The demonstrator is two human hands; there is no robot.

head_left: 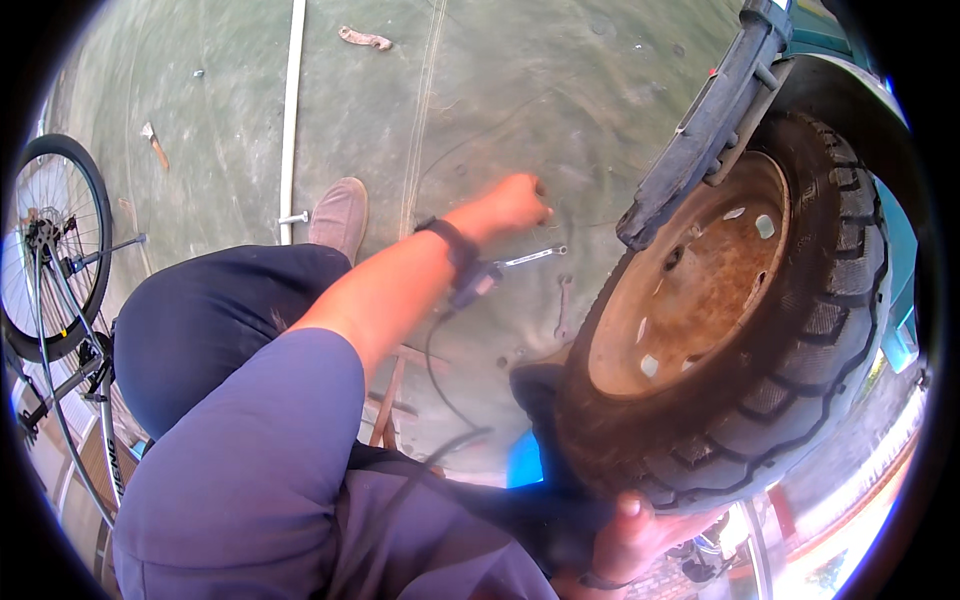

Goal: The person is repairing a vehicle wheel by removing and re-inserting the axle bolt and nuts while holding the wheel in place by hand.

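A large wheel (735, 290) with a chunky black tyre and a rusty rim stands at my right, still under its fender. My right hand (645, 535) holds the tyre's near lower edge, thumb showing and the other fingers mostly hidden. Over the floor in front of me, my left hand (515, 205) is curled closed and blurred; whatever it may hold cannot be made out. Below it on the floor lies a shiny combination spanner (532, 257). A second, duller spanner (563, 306) lies nearer the wheel. Beside my left wrist is a small dark device (475, 286) with a black cable.
A grey fork-like arm (705, 125) juts down beside the rim. A bicycle wheel (60, 245) and frame stand at far left. A white pipe (292, 120), a wooden-handled tool (155, 146) and a rag-like scrap (365, 38) lie on the floor.
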